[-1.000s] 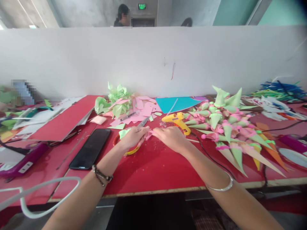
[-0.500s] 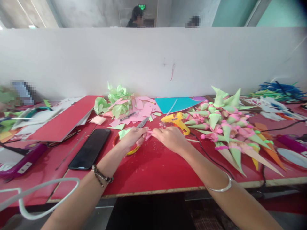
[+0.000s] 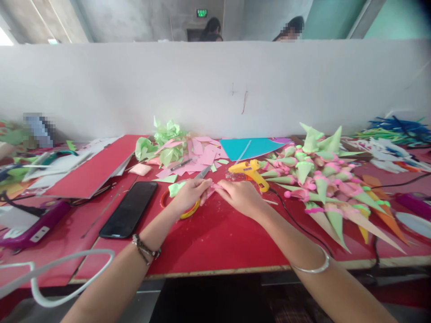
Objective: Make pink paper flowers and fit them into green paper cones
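Fingers of the left hand [image 3: 191, 193] and right hand [image 3: 241, 196] pinch a small pink piece [image 3: 213, 186] between them, above the red table [image 3: 215, 246]. Scissors [image 3: 190, 212], partly hidden by the left hand, point away from the wearer; a black phone [image 3: 129, 210] lies to their left. Just beyond the right hand: yellow glue gun [image 3: 249, 170], with green-and-pink cones [image 3: 321, 184] heaped to its right.

A green sign [image 3: 202, 13] above the partition [image 3: 215, 87] seems to read "EXIT".
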### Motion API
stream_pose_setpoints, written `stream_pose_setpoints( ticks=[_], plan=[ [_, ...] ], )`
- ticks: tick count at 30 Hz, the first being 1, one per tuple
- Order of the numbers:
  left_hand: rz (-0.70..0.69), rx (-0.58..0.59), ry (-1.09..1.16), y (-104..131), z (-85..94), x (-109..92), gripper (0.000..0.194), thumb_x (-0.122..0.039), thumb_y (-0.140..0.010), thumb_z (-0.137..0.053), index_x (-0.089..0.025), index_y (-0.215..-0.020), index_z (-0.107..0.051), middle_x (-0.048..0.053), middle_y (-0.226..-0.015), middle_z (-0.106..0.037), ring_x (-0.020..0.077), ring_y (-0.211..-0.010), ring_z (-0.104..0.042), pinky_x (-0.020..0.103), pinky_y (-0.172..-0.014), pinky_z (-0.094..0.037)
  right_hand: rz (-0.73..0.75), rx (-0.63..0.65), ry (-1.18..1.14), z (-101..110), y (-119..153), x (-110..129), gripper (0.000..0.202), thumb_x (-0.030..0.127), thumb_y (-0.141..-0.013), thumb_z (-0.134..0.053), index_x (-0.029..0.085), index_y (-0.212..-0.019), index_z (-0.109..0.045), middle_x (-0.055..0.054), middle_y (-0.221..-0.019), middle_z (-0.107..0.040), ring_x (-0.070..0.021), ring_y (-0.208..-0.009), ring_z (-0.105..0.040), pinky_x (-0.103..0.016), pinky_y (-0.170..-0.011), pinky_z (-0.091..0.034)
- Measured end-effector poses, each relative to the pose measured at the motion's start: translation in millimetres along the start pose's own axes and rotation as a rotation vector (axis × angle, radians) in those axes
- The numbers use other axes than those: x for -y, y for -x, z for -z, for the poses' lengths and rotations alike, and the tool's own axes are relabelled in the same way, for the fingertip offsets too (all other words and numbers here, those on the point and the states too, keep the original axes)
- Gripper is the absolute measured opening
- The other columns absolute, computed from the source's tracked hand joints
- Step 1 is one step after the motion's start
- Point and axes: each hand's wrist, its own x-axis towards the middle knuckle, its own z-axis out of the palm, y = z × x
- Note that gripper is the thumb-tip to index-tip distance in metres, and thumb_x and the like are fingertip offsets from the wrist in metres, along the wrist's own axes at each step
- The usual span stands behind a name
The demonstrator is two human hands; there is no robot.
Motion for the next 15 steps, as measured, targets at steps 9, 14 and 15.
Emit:
stream_pose_setpoints(
  ticks=[9, 14, 15],
  plan=[
    [-0.308, -0.159, -0.441, 0.6, 12.9, -0.4, 0.026, -0.035, -0.082, -0.040, -0.016, -0.077, -0.056, -0.002, -0.063, -0.056, 0.0092, -0.056, -0.048, 0.019, -0.053, -0.034, -0.053, -0.018, -0.189, 0.4, -0.6, -6.1, 0.033, 0.041, -0.087, -0.032, 0.018, -0.096, -0.054, -0.003, -0.066, -0.064, -0.0161, -0.059, -0.059, -0.023, -0.051, -0.027],
    [-0.264, -0.141, -0.277, -0.6, 7.1, 3.5, 0.025, -0.035, -0.078, -0.046, -0.017, -0.094, -0.055, 0.000, -0.073, -0.059, 0.0103, -0.060, -0.053, 0.019, -0.053, -0.039, -0.040, -0.017, -0.255, -1.8, -0.1, -3.7, 0.032, 0.040, -0.085, -0.037, 0.018, -0.103, -0.052, -0.004, -0.070, -0.065, -0.0168, -0.063, -0.060, -0.023, -0.053, -0.031],
    [-0.244, -0.134, -0.236, -0.9, 5.8, 4.2, 0.024, -0.035, -0.078, -0.047, -0.017, -0.093, -0.055, -0.001, -0.070, -0.058, 0.0100, -0.058, -0.053, 0.019, -0.052, -0.039, -0.043, -0.014, -0.285, -2.0, 0.1, -3.2, 0.034, 0.040, -0.085, -0.038, 0.018, -0.108, -0.050, -0.004, -0.072, -0.065, -0.0168, -0.065, -0.060, -0.023, -0.053, -0.032]
  ],
)
